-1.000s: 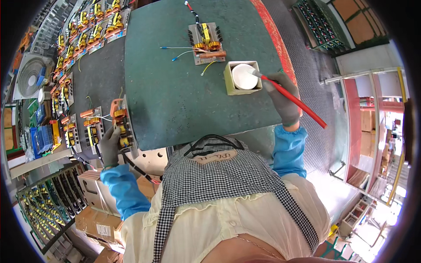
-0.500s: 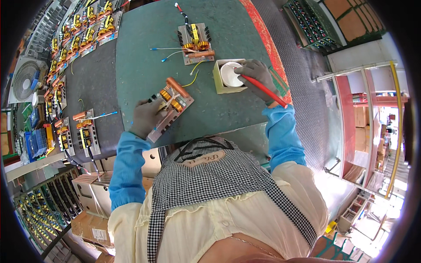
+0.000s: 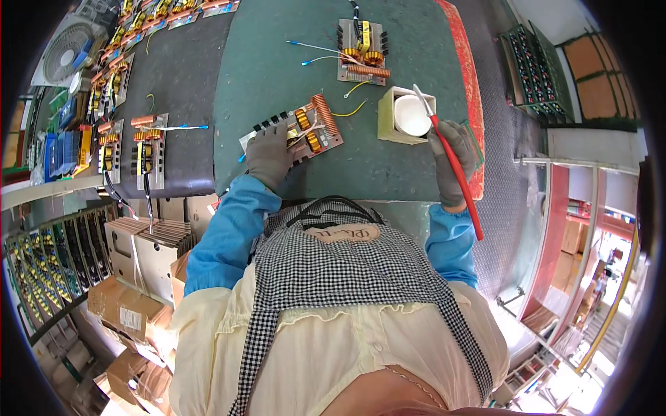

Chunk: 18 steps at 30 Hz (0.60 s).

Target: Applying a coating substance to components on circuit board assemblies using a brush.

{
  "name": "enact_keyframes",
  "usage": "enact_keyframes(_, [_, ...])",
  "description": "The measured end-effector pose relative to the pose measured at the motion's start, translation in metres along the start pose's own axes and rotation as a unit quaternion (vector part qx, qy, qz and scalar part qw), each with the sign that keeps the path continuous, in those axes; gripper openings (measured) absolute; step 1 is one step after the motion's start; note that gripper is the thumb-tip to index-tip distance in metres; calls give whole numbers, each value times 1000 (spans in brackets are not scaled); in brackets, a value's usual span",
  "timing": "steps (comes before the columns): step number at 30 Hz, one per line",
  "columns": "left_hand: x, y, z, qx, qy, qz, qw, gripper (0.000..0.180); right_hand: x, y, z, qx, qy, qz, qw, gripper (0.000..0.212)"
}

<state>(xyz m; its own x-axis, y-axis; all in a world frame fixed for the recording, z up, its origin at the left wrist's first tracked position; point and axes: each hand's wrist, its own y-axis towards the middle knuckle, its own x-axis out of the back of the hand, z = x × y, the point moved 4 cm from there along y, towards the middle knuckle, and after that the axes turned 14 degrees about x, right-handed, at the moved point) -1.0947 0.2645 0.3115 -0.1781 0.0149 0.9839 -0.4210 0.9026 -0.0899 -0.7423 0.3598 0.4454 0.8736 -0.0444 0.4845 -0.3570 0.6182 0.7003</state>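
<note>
My left hand (image 3: pixel 270 157), in a grey glove, grips the near left part of a circuit board (image 3: pixel 326 145) with yellow-wound coils, a copper coil and black heat-sink fins. The board lies tilted on the green mat. My gloved right hand (image 3: pixel 454 156) is closed round a slim red-handled brush (image 3: pixel 463 182), its pale tip pointing up and away, just over the right rim of a white cup (image 3: pixel 412 115). That cup sits inside a small open cream box (image 3: pixel 386 128). A second circuit board (image 3: pixel 359 71) with loose white and yellow leads lies farther off.
More boards stand on the black mat (image 3: pixel 191 83) at left, among them a narrow board (image 3: pixel 150 156). A fan (image 3: pixel 69 52) is at far left. A red strip (image 3: pixel 463 48) edges the green mat (image 3: pixel 277 69) at right. Cardboard boxes (image 3: pixel 128 312) sit below left.
My right hand has drawn the brush up out of the cup and back toward me. The board under my left hand has turned and lies flatter, and my view has shifted.
</note>
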Motion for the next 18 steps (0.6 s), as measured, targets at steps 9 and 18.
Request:
enact_keyframes(9, [14, 2, 35, -88, -121, 21, 989, 47, -65, 21, 49, -187, 204, -94, 956, 27])
enact_keyframes(18, [0, -8, -7, -7, -128, 41, 991, 47, -133, 18, 54, -117, 100, 111, 982, 7])
